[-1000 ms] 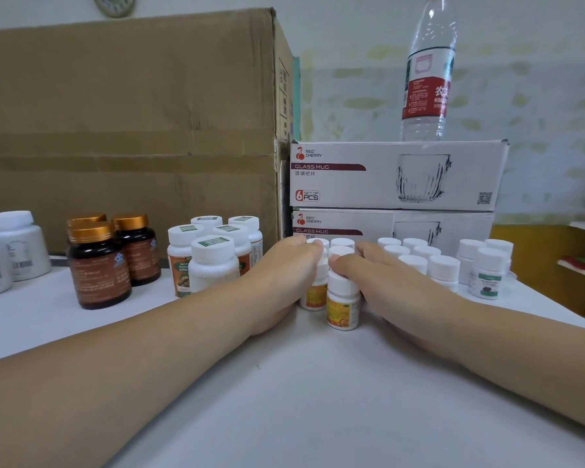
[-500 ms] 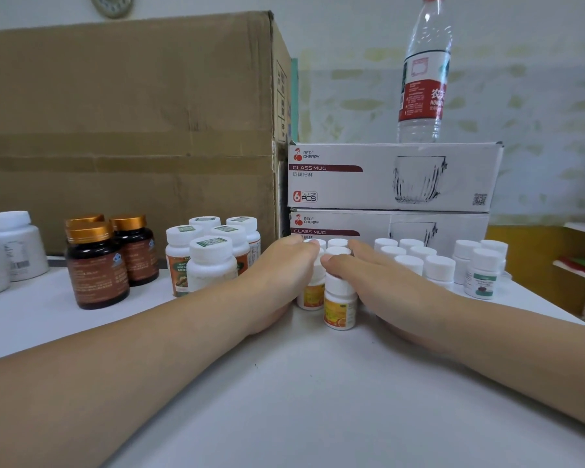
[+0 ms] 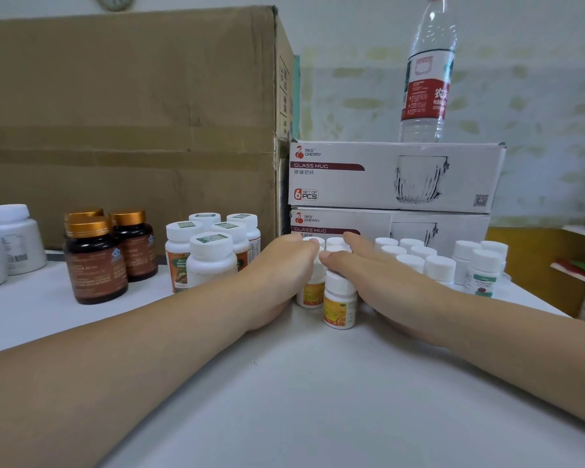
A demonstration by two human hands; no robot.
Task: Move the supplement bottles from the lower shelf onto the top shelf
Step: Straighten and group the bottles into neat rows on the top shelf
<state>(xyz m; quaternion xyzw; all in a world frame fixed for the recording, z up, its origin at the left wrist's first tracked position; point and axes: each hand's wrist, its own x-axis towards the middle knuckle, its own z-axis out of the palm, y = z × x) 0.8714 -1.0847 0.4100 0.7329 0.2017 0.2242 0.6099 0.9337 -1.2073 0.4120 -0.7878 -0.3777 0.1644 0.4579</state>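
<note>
A cluster of small white-capped bottles with yellow-orange labels (image 3: 339,305) stands on the white shelf surface (image 3: 318,400), just in front of the stacked mug boxes. My left hand (image 3: 277,278) cups the cluster from the left. My right hand (image 3: 379,278) cups it from the right. Both thumbs rest on the caps and the fingertips nearly meet over the top. The nearest bottle shows between my wrists, and a second one (image 3: 309,293) stands beside it against my left palm. My hands hide the other bottles in the cluster.
Amber bottles with gold caps (image 3: 95,261), white bottles with green-sealed lids (image 3: 211,261) and big white jars (image 3: 14,238) stand to the left. More small white-capped bottles (image 3: 419,261) stand to the right. A cardboard box (image 3: 132,113), two mug boxes (image 3: 385,177) and a water bottle (image 3: 426,76) are behind.
</note>
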